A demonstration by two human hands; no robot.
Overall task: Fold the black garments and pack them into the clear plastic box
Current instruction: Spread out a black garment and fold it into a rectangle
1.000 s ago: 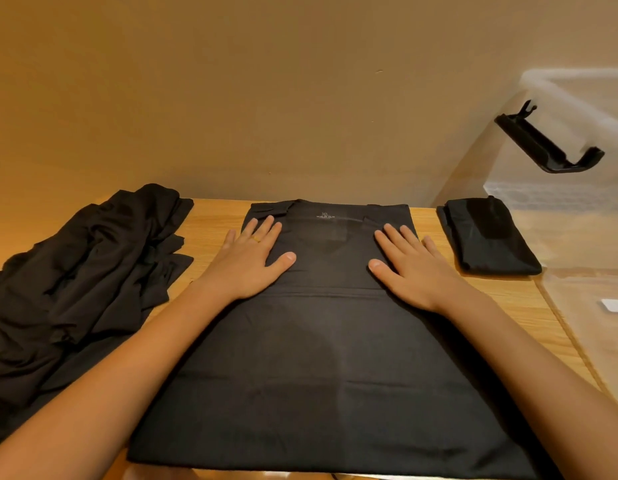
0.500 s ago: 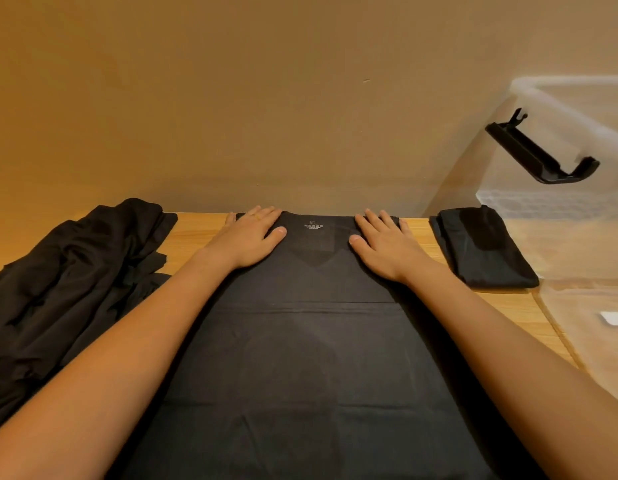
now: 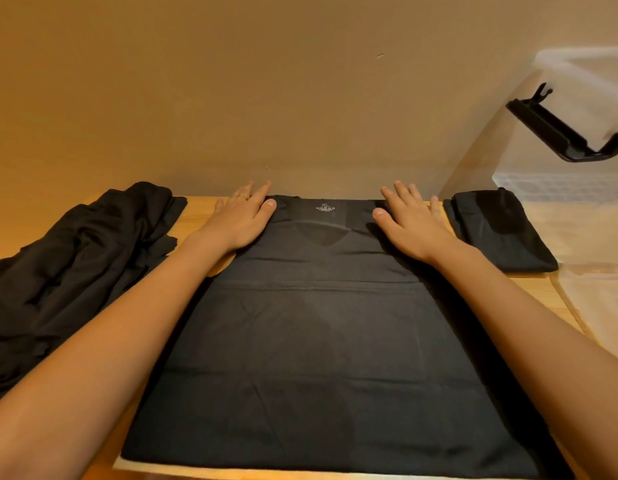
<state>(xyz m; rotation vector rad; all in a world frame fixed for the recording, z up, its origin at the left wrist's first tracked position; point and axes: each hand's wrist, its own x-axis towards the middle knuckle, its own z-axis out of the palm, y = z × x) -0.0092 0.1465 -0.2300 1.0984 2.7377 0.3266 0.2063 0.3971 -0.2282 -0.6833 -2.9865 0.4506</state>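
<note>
Fingers (image 3: 406, 199) flat on shirt (image 3: 318, 341) shoulders

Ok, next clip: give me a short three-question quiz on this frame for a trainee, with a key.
1. True or false: the pile of unfolded garments lies to the right of the spread garment.
2. Where are the left hand and right hand? A) flat at the spread garment's far corners; B) pinching its near hem; C) on the clear plastic box.
3. Fill in: between the right hand and the box lies one ___ garment.
Key: 1 false, it lies to the left; 2 A; 3 folded, the folded garment.
</note>
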